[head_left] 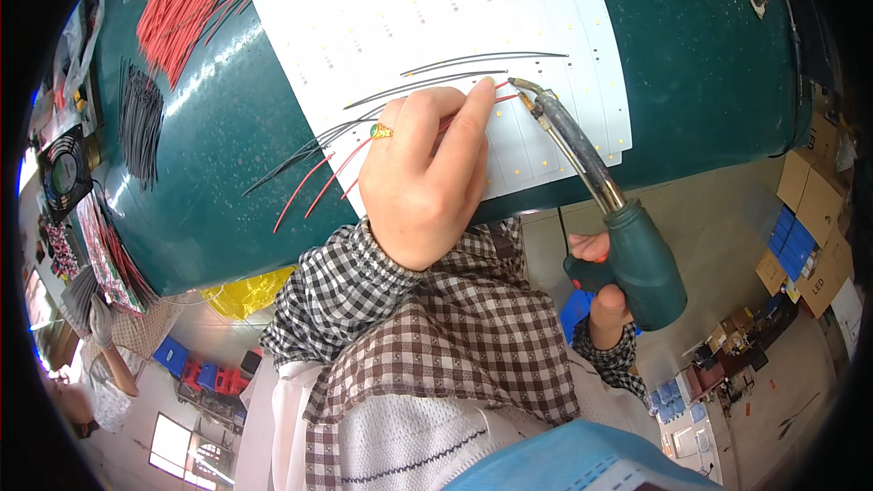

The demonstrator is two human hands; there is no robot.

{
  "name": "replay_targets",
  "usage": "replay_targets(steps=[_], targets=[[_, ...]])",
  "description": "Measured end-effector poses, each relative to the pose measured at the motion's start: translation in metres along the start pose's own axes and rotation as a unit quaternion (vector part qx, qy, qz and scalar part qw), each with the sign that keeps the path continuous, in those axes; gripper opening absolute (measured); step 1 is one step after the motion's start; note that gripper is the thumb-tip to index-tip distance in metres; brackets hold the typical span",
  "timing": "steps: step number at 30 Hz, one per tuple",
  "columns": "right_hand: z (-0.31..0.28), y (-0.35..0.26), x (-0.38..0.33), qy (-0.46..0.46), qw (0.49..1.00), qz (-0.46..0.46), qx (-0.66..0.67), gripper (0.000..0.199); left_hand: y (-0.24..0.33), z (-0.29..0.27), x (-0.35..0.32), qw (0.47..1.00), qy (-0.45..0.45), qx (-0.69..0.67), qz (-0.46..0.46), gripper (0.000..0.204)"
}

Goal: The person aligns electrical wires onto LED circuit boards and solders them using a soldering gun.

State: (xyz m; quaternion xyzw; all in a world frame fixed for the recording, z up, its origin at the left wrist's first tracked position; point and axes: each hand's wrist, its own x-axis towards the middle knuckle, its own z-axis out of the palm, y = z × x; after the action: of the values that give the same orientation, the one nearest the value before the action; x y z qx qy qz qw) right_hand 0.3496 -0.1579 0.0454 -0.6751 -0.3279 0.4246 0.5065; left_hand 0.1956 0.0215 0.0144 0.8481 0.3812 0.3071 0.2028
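Left grip (427, 168) pinched a thin, limp red wire (505, 100) near its tip; right grip (611, 295) clenched the rigid soldering gun (627, 245), I judged.

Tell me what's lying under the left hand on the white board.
Under the left hand, red and black wires run across the white board, and a red wire end shows past the fingertips. How the wires lie beneath the palm is covered.
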Motion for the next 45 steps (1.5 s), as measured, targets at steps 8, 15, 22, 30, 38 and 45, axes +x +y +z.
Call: replay_targets(steps=[8, 15, 22, 30, 38, 45], targets=[[-0.002, -0.002, 0.002, 0.002, 0.999, -0.036, -0.014, 0.075, 0.002, 0.0, 0.001, 1.0, -0.001, -0.001, -0.006, 0.041], [0.0, 0.001, 0.003, 0.004, 0.999, -0.05, 0.013, 0.078, 0.001, 0.0, 0.0, 1.0, -0.003, -0.001, -0.001, 0.042], [-0.004, -0.011, 0.002, 0.06, 0.998, 0.016, -0.029, 0.082, 0.001, -0.001, 0.008, 0.998, -0.031, 0.021, 0.049, 0.042], [-0.007, -0.012, 0.004, 0.125, 0.991, -0.007, -0.041, 0.085, 0.003, -0.005, 0.01, 0.994, -0.078, 0.05, 0.062, 0.044], [-0.007, -0.009, 0.003, 0.121, 0.992, -0.001, -0.024, 0.086, -0.001, -0.008, 0.006, 0.997, -0.043, 0.031, 0.053, 0.037], [-0.007, -0.005, 0.002, 0.14, 0.989, 0.004, 0.047, 0.088, 0.005, -0.015, 0.011, 0.996, -0.067, 0.037, 0.056, 0.043]])
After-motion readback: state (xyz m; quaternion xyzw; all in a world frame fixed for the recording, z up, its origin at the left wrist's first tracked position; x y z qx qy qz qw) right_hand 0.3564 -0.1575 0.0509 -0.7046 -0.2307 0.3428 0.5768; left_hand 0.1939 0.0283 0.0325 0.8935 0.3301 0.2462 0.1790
